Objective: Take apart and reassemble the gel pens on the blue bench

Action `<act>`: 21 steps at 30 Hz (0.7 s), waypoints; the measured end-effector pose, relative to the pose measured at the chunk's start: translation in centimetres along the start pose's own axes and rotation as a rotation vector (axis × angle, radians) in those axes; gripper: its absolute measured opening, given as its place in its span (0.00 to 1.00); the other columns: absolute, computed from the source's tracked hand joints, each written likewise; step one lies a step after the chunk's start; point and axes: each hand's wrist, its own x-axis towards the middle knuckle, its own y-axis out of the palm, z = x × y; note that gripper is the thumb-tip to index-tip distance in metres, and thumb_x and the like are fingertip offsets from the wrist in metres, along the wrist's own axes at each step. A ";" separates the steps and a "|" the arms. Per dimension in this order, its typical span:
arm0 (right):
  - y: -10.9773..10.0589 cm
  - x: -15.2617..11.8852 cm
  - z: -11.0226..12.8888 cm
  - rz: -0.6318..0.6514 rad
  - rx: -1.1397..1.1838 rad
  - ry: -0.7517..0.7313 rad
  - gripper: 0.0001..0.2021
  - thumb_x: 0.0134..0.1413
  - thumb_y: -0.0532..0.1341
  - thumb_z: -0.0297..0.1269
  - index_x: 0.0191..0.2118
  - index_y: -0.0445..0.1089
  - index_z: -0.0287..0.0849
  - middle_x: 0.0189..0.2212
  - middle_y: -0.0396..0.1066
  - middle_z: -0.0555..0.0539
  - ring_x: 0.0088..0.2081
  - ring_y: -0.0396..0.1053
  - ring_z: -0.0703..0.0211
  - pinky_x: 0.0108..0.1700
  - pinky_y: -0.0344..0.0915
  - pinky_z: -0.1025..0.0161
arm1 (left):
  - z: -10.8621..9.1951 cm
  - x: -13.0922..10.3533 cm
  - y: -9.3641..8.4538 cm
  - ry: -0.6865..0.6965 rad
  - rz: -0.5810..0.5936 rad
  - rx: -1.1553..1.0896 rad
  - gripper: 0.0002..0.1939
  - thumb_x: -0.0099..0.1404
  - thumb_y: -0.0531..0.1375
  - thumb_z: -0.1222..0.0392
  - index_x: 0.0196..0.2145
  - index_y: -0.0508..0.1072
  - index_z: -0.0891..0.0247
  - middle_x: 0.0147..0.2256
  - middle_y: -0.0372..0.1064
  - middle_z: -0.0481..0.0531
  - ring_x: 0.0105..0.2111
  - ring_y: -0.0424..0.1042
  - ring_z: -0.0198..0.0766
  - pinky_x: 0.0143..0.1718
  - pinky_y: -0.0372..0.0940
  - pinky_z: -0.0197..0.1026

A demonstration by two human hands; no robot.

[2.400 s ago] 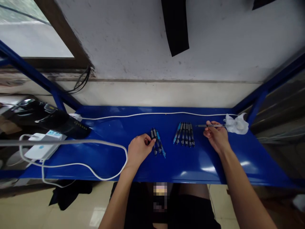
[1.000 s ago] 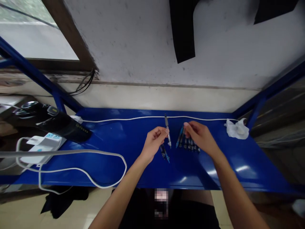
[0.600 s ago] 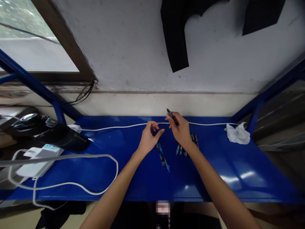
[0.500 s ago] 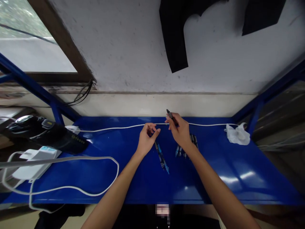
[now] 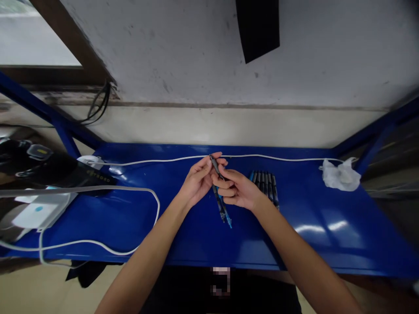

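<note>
A dark pen is held up between my two hands, over the middle of the blue table. My left hand pinches its upper end with the fingertips. The fingers of my right hand are closed round its lower part. Just below my hands, a black pen and a blue pen lie side by side, their upper ends partly hidden by my hands. Several dark pens lie in a row to the right, partly behind my right forearm.
A white cable crosses the blue table behind my hands. At the left are a black bottle, a white power adapter and a looped cable. A crumpled white plastic bag sits at the right.
My right hand has moved left and down with the pen, and my left hand now grips it too. The view has shifted, and the row of pens shows more fully.
</note>
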 end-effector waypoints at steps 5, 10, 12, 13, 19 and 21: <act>0.0 0.0 -0.3 0.055 -0.067 0.044 0.26 0.69 0.68 0.62 0.33 0.60 0.48 0.22 0.43 0.63 0.18 0.33 0.71 0.15 0.40 0.70 | 0.2 -0.3 -0.3 -0.002 0.049 -0.024 0.19 0.67 0.76 0.46 0.50 0.82 0.55 0.52 0.82 0.55 0.62 0.78 0.53 0.65 0.73 0.56; 0.4 0.1 -0.5 -0.073 -0.333 -0.101 0.28 0.70 0.64 0.66 0.31 0.61 0.48 0.21 0.43 0.62 0.18 0.37 0.70 0.18 0.39 0.67 | 0.3 -0.2 -0.1 0.017 -0.027 -0.046 0.21 0.58 0.81 0.47 0.42 0.81 0.56 0.41 0.79 0.52 0.52 0.81 0.49 0.48 0.79 0.46; 0.4 0.2 -0.6 -0.183 -0.526 -0.223 0.28 0.71 0.60 0.68 0.32 0.65 0.48 0.21 0.46 0.60 0.19 0.41 0.68 0.19 0.43 0.66 | 0.4 0.0 0.1 0.044 -0.067 -0.012 0.21 0.58 0.81 0.46 0.42 0.82 0.57 0.42 0.79 0.52 0.45 0.81 0.45 0.40 0.78 0.43; 0.3 0.2 -0.7 -0.245 -0.646 -0.296 0.28 0.73 0.58 0.69 0.33 0.67 0.48 0.21 0.49 0.59 0.20 0.45 0.67 0.21 0.46 0.65 | 0.4 0.1 0.1 0.060 -0.080 0.011 0.20 0.60 0.80 0.45 0.42 0.82 0.58 0.42 0.79 0.53 0.40 0.79 0.42 0.37 0.76 0.42; -0.7 0.5 -0.9 -0.489 -1.235 -0.601 0.29 0.79 0.49 0.64 0.35 0.69 0.48 0.26 0.63 0.52 0.27 0.62 0.59 0.35 0.59 0.60 | 1.1 0.3 0.7 0.175 -0.127 0.081 0.17 0.66 0.76 0.46 0.45 0.85 0.60 0.45 0.83 0.57 0.34 0.75 0.38 0.38 0.72 0.44; -1.0 0.6 -1.0 -0.511 -1.335 -0.622 0.28 0.82 0.47 0.60 0.36 0.68 0.47 0.27 0.66 0.51 0.28 0.65 0.58 0.38 0.60 0.59 | 1.4 0.3 0.8 0.201 -0.143 0.088 0.16 0.67 0.76 0.47 0.46 0.86 0.60 0.46 0.83 0.57 0.37 0.77 0.41 0.43 0.74 0.46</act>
